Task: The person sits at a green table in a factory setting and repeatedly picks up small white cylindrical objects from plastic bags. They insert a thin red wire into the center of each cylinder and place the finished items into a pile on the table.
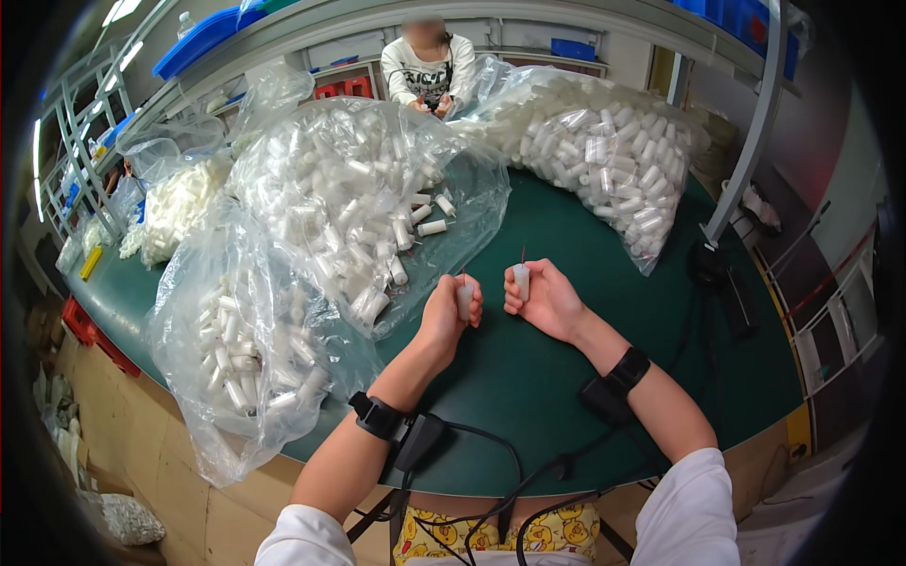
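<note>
Above the green tabletop (566, 377), my left hand (442, 319) is closed around a white cylinder (464, 300) with a thin reddish wire at its top. My right hand (552, 304) grips a second white cylinder (522, 281), held upright, with a dark red wire rising from it. The two hands are apart, side by side. Just beyond my left hand lies an opened clear plastic bag (321, 179) heaped with similar white cylinders. A few loose ones, such as a white cylinder (432, 227) with wire ends, rest at the bag's mouth.
A smaller clear bag (236, 349) of white cylinders sits at the left edge, a full bag (613, 160) at the far right. Black cables (514, 462) run from my wristbands over the near edge. A metal post (755, 123) stands right. Another person (429, 66) sits across the table.
</note>
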A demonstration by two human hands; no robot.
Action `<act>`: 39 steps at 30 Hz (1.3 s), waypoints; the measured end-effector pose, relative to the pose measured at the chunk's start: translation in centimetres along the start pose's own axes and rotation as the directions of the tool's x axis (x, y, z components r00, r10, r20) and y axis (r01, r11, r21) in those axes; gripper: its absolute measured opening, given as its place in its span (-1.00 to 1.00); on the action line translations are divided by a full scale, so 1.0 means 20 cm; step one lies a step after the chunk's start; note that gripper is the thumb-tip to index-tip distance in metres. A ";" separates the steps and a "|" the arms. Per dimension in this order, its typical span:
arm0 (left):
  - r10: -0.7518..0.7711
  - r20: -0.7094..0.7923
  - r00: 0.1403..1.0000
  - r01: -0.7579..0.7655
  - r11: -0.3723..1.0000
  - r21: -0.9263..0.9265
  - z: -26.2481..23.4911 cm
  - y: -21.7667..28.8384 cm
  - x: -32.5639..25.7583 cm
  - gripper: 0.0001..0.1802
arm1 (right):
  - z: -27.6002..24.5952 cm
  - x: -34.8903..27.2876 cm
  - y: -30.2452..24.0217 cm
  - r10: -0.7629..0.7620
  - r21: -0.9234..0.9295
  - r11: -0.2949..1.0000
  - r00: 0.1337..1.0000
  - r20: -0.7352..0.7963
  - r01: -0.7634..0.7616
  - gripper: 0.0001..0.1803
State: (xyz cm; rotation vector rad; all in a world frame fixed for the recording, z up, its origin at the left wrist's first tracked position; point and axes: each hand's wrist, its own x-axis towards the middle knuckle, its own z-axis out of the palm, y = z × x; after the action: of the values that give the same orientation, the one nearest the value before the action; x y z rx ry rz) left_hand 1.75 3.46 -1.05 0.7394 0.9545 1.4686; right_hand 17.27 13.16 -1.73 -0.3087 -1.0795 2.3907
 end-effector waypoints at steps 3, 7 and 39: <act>0.021 0.034 0.999 -0.022 0.999 0.036 0.00 0.00 0.00 -0.75 | 0.00 0.01 0.00 -0.009 -0.035 0.999 1.000 -0.008 0.008 -0.71; 0.030 0.053 0.998 -0.029 1.000 -0.009 0.00 0.01 -0.01 -0.74 | 0.01 0.01 0.01 -0.024 -0.043 0.999 1.000 0.001 0.024 -0.72; 0.114 -0.025 0.993 -0.108 0.978 0.176 0.06 -0.01 -0.02 -0.75 | -0.01 -0.02 -0.01 0.020 0.157 0.988 0.993 -0.118 -0.002 -0.66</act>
State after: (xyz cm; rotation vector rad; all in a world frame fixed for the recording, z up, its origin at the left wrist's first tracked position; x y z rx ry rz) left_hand 3.01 3.22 -0.69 0.9102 1.0936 1.5116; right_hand 17.68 13.17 -1.67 -0.3974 -0.8337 2.4160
